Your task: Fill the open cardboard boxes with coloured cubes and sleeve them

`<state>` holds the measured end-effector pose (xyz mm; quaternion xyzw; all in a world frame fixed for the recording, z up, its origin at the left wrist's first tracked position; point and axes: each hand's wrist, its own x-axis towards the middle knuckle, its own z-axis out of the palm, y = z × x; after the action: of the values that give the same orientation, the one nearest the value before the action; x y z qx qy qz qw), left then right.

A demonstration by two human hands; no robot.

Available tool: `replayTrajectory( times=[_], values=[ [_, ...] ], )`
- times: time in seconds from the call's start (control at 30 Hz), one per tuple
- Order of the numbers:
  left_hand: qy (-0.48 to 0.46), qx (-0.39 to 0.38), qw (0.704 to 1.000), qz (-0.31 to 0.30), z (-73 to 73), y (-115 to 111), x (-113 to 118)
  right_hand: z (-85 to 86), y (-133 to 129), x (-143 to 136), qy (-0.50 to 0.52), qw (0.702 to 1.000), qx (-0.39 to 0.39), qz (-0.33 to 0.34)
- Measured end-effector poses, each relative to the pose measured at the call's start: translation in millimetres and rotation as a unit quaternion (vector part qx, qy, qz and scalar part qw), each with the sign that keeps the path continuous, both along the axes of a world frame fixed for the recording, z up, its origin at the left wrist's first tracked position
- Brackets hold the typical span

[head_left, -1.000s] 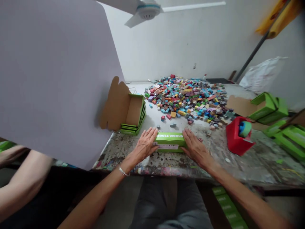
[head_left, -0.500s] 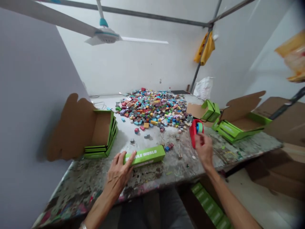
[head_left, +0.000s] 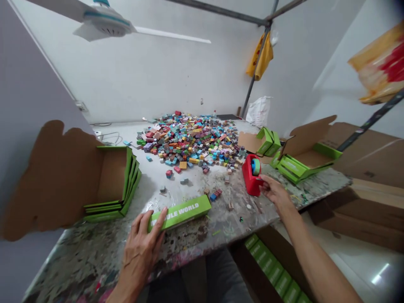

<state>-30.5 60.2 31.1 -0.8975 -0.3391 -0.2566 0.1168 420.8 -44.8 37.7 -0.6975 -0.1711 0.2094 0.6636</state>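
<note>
A closed green box [head_left: 186, 211] with white lettering lies on the worn tabletop near the front edge. My left hand [head_left: 143, 240] rests on its left end, thumb and fingers spread around it. To the right stands a red tape dispenser [head_left: 249, 176] with a blue-centred roll of tape. My right hand [head_left: 274, 191] is at the dispenser's front end, thumb and fingertips pinched together; what they hold, if anything, is too small to make out.
A large heap of small coloured blocks [head_left: 192, 141] covers the table's middle. Open green boxes [head_left: 113, 176] are stacked left, more boxes [head_left: 307, 162] right. Below the front edge, a carton holds several green boxes [head_left: 268, 263]. A fan [head_left: 107, 21] hangs at upper left.
The view has shifted, so the scene sits further left. My right hand has drawn slightly toward the right from the tape roll to the dispenser's front end. My left hand stays on the box.
</note>
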Motion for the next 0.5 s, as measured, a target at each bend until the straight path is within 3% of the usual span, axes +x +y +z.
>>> replayTrajectory(
  times=[0.23, 0.37, 0.5],
  values=[
    [0.005, -0.013, 1.0, 0.004, 2.0, 4, 1, -11.9, -20, -30, -0.029, 0.997, 0.071, 0.009],
    [0.017, -0.001, 1.0, 0.004, 3.8, 4, 3, -29.9, -26, -40, -0.066, 0.997, 0.039, -0.01],
    [0.034, 0.015, 0.999, 0.02, 3.9, 7, 14, -45.5, -25, -33, -0.134, 0.989, -0.041, -0.044]
  ],
)
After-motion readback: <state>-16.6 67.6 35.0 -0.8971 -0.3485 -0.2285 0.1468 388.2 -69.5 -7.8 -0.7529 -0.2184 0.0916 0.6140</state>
